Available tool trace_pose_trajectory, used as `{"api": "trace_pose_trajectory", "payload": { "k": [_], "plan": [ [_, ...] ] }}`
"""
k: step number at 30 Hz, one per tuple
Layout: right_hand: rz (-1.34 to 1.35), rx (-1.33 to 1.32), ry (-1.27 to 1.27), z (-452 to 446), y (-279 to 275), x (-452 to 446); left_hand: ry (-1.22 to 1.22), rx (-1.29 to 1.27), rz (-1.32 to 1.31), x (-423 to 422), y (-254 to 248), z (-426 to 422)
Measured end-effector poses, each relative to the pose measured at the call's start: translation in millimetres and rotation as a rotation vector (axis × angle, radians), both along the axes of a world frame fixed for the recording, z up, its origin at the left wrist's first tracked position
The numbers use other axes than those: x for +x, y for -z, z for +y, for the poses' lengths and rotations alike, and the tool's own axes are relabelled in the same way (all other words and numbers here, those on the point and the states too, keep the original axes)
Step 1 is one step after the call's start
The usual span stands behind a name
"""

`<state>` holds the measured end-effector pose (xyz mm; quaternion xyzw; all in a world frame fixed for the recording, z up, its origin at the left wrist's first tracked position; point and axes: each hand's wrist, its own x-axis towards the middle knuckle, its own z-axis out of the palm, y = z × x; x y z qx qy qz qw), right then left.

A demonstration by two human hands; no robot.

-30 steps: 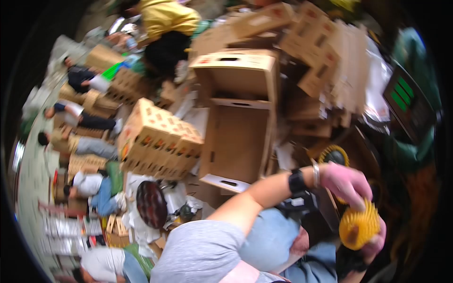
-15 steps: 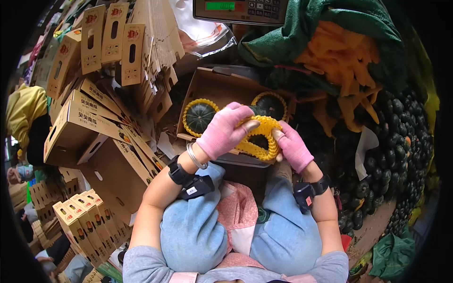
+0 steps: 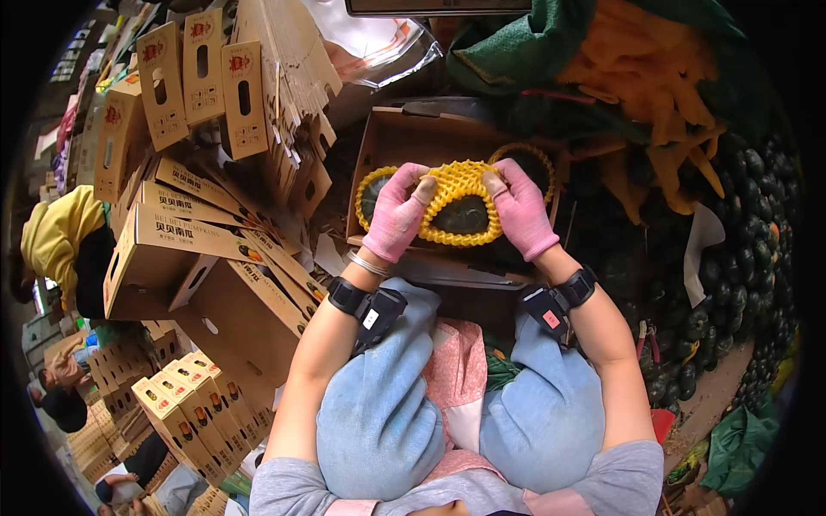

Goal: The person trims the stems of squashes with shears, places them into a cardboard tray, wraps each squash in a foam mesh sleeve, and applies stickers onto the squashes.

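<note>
"Fingers (image 3: pixel 424 189) first: how do we have them?"

"Thumb against fingers on both sides, clamped on the yellow net sleeve (image 3: pixel 458 179). Our pink-gloved left hand (image 3: pixel 394 215) grips its left edge, our right hand (image 3: pixel 527 211) its right edge."

"And where are we holding it?"

"Over the near part of the open cardboard box (image 3: pixel 409 131), between two netted pumpkins: the left pumpkin (image 3: pixel 368 193), partly behind our left hand, and the right pumpkin (image 3: pixel 538 163), just beyond our right."

"Which way does it point?"

"Its wide mouth faces near, towards us, and the bunched mesh lies on the far side. The long axis runs left to right, from hand to hand."

"What shows through the mouth?"

"Something dark green, probably a pumpkin (image 3: pixel 462 217); whether it sits inside the sleeve or lies beneath, we can't quite make out."
</note>
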<state>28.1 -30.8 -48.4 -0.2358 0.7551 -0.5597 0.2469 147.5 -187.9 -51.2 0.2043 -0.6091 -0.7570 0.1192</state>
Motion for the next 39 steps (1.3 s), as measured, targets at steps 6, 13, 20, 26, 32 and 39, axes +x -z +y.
{"api": "trace_pose_trajectory", "payload": {
  "k": [6,13,20,26,32,39],
  "plan": [
    [-0.170,0.152,0.078,-1.7,14.6,-7.8,-0.133,-0.023,-0.232,-5.0,18.3,7.4],
    [0.860,0.077,-0.025,15.3,-38.2,6.2,0.014,-0.778,-0.138,6.2,-32.4,-13.2],
    [0.214,0.276,-0.029,28.2,-18.6,29.0,0.325,-0.082,-0.422,14.5,-32.8,-8.4],
    [0.240,0.150,-0.082,-3.8,-55.3,18.6,0.263,0.208,-0.072,10.7,-70.5,-14.3],
    [0.467,0.054,0.137,-93.9,-43.3,8.6,-0.229,-0.959,-0.160,35.0,-34.1,-52.8],
    [0.653,0.295,0.247,-146.6,4.2,31.2,-0.288,-1.009,-0.104,53.1,3.7,-47.9]
  ]
}}
